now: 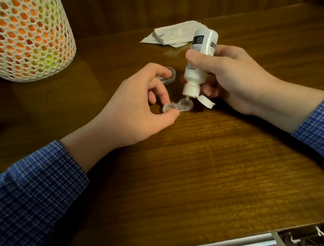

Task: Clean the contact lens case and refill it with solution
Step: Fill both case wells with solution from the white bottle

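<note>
progress: looks like we're in the refill part now. The small white plastic solution bottle [200, 60] is tipped nozzle-down right over the right-hand well, flip cap hanging open.
done so far: my guess is the cleaning bit is over, since the crumpled white paper tissue [172, 35] sits at the back of the counter, well apart from the action. Can't confirm it though.
still left: filling both wells and capping. Can't tell if any liquid is in either well, too small and see-through.
case: clear plastic two-well contact lens case [177, 107], flat on the brown wooden counter [186, 172], both wells uncovered.
lid: one clear round screw cap [167, 75] lies just behind the left hand. Second one, no idea.
left hand [139, 107]: thumb and fingers pinch the left end of the case, steadying it.
right hand [232, 76]: wrapped tight round the bottle.
background: white mesh basket [14, 38] with orange and yellow stuff inside, far left.
</note>
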Motion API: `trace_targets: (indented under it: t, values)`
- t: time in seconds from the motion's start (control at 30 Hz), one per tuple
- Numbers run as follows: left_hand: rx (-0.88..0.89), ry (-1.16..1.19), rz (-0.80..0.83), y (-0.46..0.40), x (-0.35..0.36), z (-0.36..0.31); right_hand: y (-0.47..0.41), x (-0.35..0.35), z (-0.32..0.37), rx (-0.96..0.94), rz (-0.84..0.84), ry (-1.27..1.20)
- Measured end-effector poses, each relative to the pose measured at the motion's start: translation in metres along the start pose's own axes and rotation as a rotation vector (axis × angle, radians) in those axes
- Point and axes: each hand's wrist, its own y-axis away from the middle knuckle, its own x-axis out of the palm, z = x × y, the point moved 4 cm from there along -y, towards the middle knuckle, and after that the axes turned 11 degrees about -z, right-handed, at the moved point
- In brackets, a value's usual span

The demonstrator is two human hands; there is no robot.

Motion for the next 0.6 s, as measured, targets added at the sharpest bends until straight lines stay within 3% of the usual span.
trace_targets:
  t: [0.6]
  values:
    - [-0.001, 0.002, 0.004, 0.0006, 0.0001, -0.0002, 0.0006, 0.0009, 0.0002, 0.017, 0.005, 0.022]
